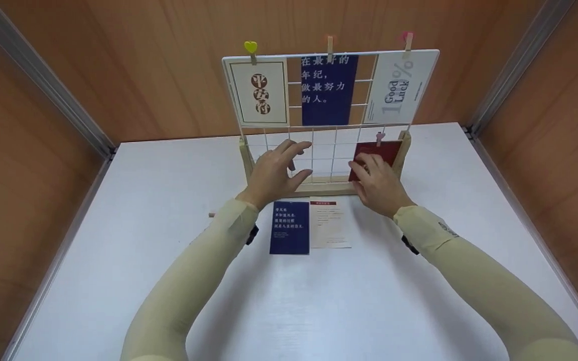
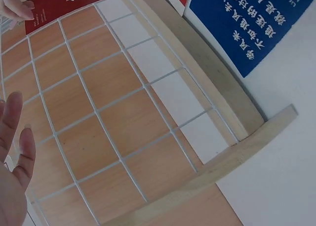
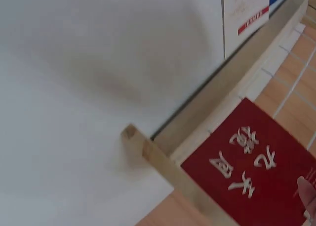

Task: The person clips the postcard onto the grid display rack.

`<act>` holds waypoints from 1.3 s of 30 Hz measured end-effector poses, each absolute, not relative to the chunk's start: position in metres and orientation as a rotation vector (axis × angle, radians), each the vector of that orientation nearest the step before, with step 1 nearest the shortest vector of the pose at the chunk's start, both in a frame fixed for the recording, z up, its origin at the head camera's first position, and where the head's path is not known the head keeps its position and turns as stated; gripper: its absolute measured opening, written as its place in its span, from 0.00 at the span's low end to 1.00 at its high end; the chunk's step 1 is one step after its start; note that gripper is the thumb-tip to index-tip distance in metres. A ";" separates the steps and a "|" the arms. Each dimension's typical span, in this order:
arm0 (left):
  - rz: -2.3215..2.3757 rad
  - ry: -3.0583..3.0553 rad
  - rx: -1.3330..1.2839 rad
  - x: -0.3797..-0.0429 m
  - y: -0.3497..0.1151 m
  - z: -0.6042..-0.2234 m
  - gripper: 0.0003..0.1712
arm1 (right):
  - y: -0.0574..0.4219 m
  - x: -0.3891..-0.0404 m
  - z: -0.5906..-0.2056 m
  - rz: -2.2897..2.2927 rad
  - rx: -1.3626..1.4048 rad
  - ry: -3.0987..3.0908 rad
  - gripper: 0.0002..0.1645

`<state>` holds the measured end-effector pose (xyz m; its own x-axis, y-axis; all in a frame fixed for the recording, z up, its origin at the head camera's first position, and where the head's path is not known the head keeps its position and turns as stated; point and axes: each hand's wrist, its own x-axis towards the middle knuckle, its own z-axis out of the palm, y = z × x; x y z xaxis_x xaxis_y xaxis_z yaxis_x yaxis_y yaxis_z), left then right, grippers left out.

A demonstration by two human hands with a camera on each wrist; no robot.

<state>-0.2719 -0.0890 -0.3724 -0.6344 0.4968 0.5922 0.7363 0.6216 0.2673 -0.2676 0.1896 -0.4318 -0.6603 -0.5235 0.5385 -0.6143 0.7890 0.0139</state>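
A white wire grid [image 1: 336, 145] stands upright on a wooden base [image 1: 329, 189]. At its lower right hangs a red card [image 3: 252, 161] with pale characters, under a small pink clip [image 1: 380, 138]. My right hand [image 1: 380, 184] is in front of that card, fingers loosely bent at its face; whether they press on it is hard to see. My left hand [image 1: 276, 173] hovers before the grid's lower left, thumb and fingers spread with nothing between them. Along the top hang a white card [image 1: 274, 95], a navy card [image 1: 328, 113] and a "Good Luck" card [image 1: 394, 95].
A blue card [image 1: 289, 235] and a cream card [image 1: 330, 230] lie side by side on the white table [image 1: 289, 311] before the base. A small wooden clip [image 1: 211, 215] lies left of them. Wooden panels [image 1: 168, 75] enclose the table.
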 end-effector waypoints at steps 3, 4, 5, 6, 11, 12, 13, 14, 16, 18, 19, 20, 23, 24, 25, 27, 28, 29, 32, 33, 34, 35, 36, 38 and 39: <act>-0.695 -2.384 -0.944 -0.271 -0.096 -0.374 0.30 | 0.183 -0.266 -0.438 0.210 0.866 -2.487 0.26; -0.702 -2.386 -0.937 -0.270 -0.098 -0.375 0.30 | 0.181 -0.266 -0.440 0.201 0.866 -2.506 0.26; -0.709 -2.387 -0.931 -0.270 -0.101 -0.375 0.29 | 0.179 -0.266 -0.442 0.202 0.862 -2.527 0.26; -0.719 -2.387 -0.924 -0.269 -0.103 -0.376 0.29 | 0.177 -0.265 -0.444 0.200 0.856 -2.547 0.26; -0.753 -2.390 -0.879 -0.266 -0.117 -0.383 0.28 | 0.171 -0.264 -0.458 0.186 0.855 -2.624 0.27; -0.757 -2.392 -0.868 -0.265 -0.120 -0.384 0.28 | 0.170 -0.264 -0.461 0.177 0.860 -2.632 0.27; -0.759 -2.396 -0.855 -0.264 -0.123 -0.386 0.28 | 0.169 -0.263 -0.464 0.169 0.865 -2.638 0.28; -0.762 -2.399 -0.842 -0.263 -0.126 -0.388 0.28 | 0.168 -0.263 -0.467 0.157 0.869 -2.647 0.29; -0.771 -2.403 -0.823 -0.260 -0.131 -0.392 0.28 | 0.166 -0.262 -0.471 0.148 0.874 -2.679 0.29; -0.786 -2.412 -0.797 -0.258 -0.136 -0.394 0.28 | 0.164 -0.261 -0.474 0.147 0.875 -2.731 0.29; -0.794 -2.417 -0.786 -0.256 -0.139 -0.395 0.28 | 0.163 -0.261 -0.475 0.157 0.875 -2.763 0.29; -0.800 -2.420 -0.776 -0.255 -0.141 -0.396 0.28 | 0.162 -0.260 -0.475 0.171 0.873 -2.803 0.29; -0.818 -2.429 -0.744 -0.253 -0.148 -0.399 0.27 | 0.161 -0.261 -0.476 0.280 0.842 -2.931 0.31; -0.820 -2.429 -0.736 -0.253 -0.151 -0.400 0.27 | 0.161 -0.261 -0.476 0.325 0.826 -2.971 0.32; -0.822 -2.429 -0.728 -0.253 -0.153 -0.401 0.26 | 0.161 -0.261 -0.477 0.371 0.808 -3.007 0.33; -0.819 -2.435 -0.704 -0.252 -0.158 -0.404 0.25 | 0.162 -0.261 -0.478 0.452 0.774 -3.064 0.36; -0.813 -2.441 -0.691 -0.252 -0.161 -0.406 0.25 | 0.162 -0.261 -0.479 0.484 0.761 -3.083 0.37; -0.812 -2.448 -0.679 -0.251 -0.163 -0.407 0.24 | 0.162 -0.261 -0.481 0.503 0.752 -3.102 0.38; -0.793 -2.478 -0.634 -0.250 -0.171 -0.413 0.25 | 0.163 -0.261 -0.485 0.510 0.753 -3.137 0.41; -0.791 -2.485 -0.619 -0.249 -0.174 -0.415 0.26 | 0.163 -0.260 -0.485 0.510 0.751 -3.145 0.41; -0.786 -2.491 -0.606 -0.249 -0.177 -0.417 0.26 | 0.162 -0.260 -0.486 0.507 0.754 -3.151 0.41; -0.785 -2.491 -0.596 -0.248 -0.180 -0.418 0.27 | 0.162 -0.261 -0.486 0.501 0.759 -3.157 0.42; -0.780 -2.493 -0.584 -0.248 -0.183 -0.420 0.27 | 0.161 -0.261 -0.486 0.488 0.766 -3.161 0.42; -0.775 -2.498 -0.562 -0.248 -0.189 -0.422 0.27 | 0.158 -0.263 -0.486 0.476 0.765 -3.177 0.42; -0.771 -2.504 -0.550 -0.248 -0.192 -0.423 0.27 | 0.157 -0.264 -0.485 0.472 0.758 -3.188 0.42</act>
<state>-0.2478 -0.1924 -0.4231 -0.8142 0.2351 0.5308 0.4930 0.7628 0.4183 -0.2638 0.1569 -0.4847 -0.8817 -0.4617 -0.0974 -0.4137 0.8556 -0.3110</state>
